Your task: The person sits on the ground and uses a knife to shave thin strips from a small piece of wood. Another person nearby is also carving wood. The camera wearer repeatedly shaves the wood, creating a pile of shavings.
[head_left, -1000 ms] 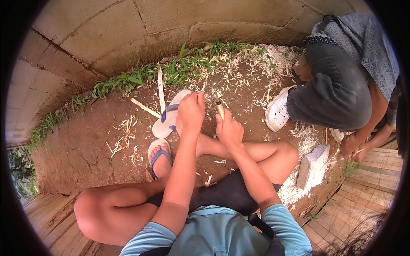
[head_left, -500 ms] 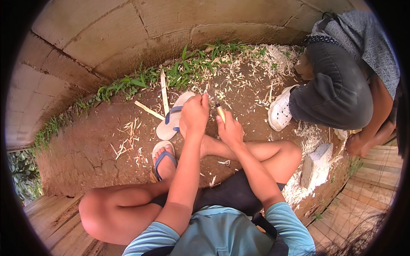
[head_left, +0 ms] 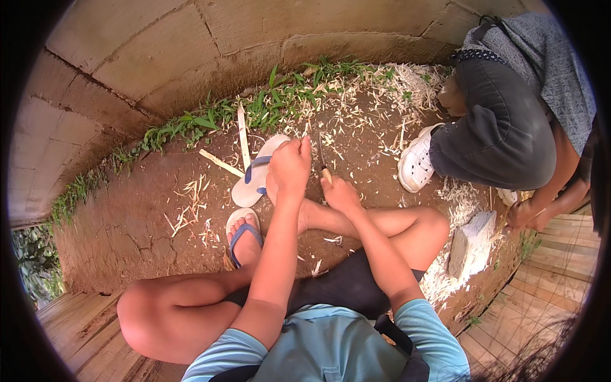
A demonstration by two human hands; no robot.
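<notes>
A knife with a light wooden handle (head_left: pixel 326 173) is gripped in my right hand (head_left: pixel 342 195), its thin dark blade (head_left: pixel 321 151) pointing away from me. Just to the left is my left hand (head_left: pixel 290 167), raised and closed, with the thumb extended upward. Whatever it holds, if anything, is hidden or too small to make out. The two hands are apart, over the ground in front of my crossed legs. Beneath and beside the left hand lies a pale flip-flop (head_left: pixel 241 192) with blue straps.
Two pale wood strips (head_left: pixel 244 137) lie left of the flip-flop. Wood shavings (head_left: pixel 353 121) litter the soil. A block wall (head_left: pixel 254 38) stands beyond a grass strip (head_left: pixel 273 105). At right are a co-worker's white clog (head_left: pixel 417 162) and hands (head_left: pixel 531 213), near a rough block (head_left: pixel 472 245).
My right hand has lowered slightly and turned, so the knife's blade now shows more upright. My left hand has barely moved. The co-worker's hands shifted a little left.
</notes>
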